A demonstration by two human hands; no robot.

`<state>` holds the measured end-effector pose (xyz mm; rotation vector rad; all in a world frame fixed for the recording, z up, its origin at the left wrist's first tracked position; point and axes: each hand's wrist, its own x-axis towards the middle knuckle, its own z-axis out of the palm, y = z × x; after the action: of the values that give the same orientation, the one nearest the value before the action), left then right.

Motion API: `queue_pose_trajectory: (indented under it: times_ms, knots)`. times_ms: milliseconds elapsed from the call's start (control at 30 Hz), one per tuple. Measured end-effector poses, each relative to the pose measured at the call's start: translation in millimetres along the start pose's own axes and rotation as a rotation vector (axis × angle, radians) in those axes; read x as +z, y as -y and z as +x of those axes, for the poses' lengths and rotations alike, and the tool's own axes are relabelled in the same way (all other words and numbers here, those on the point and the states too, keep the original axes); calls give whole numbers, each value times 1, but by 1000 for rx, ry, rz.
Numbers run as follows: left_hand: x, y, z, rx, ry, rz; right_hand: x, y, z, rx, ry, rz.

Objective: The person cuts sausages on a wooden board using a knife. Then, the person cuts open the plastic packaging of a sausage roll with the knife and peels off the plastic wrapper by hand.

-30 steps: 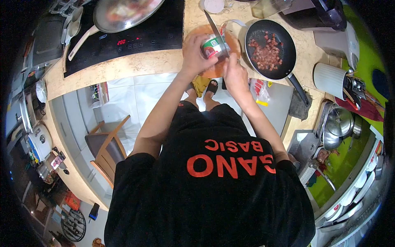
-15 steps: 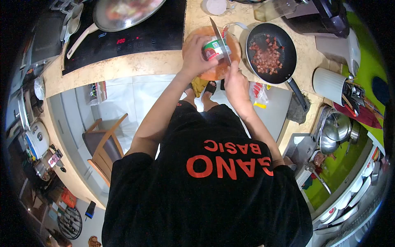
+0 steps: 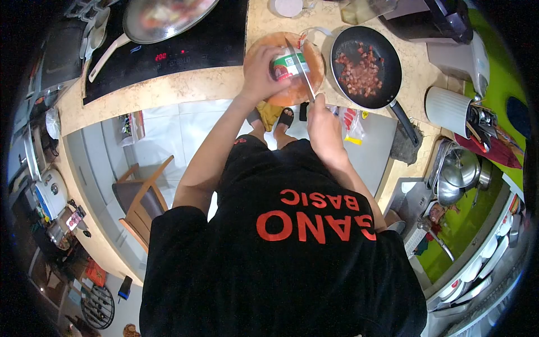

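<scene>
My left hand (image 3: 261, 77) is closed around a cylindrical package (image 3: 284, 66) with a green, white and red label. It lies on a round, orange-brown cutting board (image 3: 316, 59) at the counter's front edge. In my right hand (image 3: 325, 128) is the handle of a knife (image 3: 306, 77). The blade points away from me and crosses over the right part of the package; I cannot tell how deep it sits. Just right of the board stands a black frying pan (image 3: 340, 51) holding small reddish diced pieces (image 3: 362, 72).
A lidded pan (image 3: 168, 35) sits on the black induction hob (image 3: 224, 48) at left, its display lit red. The frying pan's handle (image 3: 405, 123) juts past the counter edge. A utensil holder (image 3: 447, 110) and metal lids (image 3: 457, 171) stand at right. A chair (image 3: 143, 202) is below.
My right hand has drawn the knife back toward me, so its tip lies lower. The package appears turned slightly in my left hand, and the whole view has shifted a little.
</scene>
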<state>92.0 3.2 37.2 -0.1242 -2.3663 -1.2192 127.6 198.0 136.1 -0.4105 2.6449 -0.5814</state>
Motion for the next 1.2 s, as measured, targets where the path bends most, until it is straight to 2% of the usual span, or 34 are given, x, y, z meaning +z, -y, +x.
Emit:
queue_pose_trajectory:
  times_ms: [100,267,367,467,533,667,767,800,933,1200]
  knots:
    - [-1,0,2,-86,52,-52,5,0,15,-77,-86,6]
    - [-1,4,5,-59,64,-29,15,6,54,-157,-103,-18]
    - [1,5,-1,-89,94,-51,19,7,52,-137,-129,6]
    - [3,4,-6,-145,136,-75,24,4,24,-28,-85,96]
    - [3,9,-4,-82,100,-107,31,-3,11,93,7,46]
    - [2,7,-1,-116,129,-114,37,-11,19,77,41,11]
    - [-2,1,7,-88,150,3,33,-1,30,117,32,-3]
    - [0,1,5,-146,144,-37,37,-3,34,119,32,-1]
    - [3,1,3,-218,150,-92,52,-13,45,44,-5,30]
    - [-1,2,9,-86,111,-18,54,-21,47,-81,-136,49]
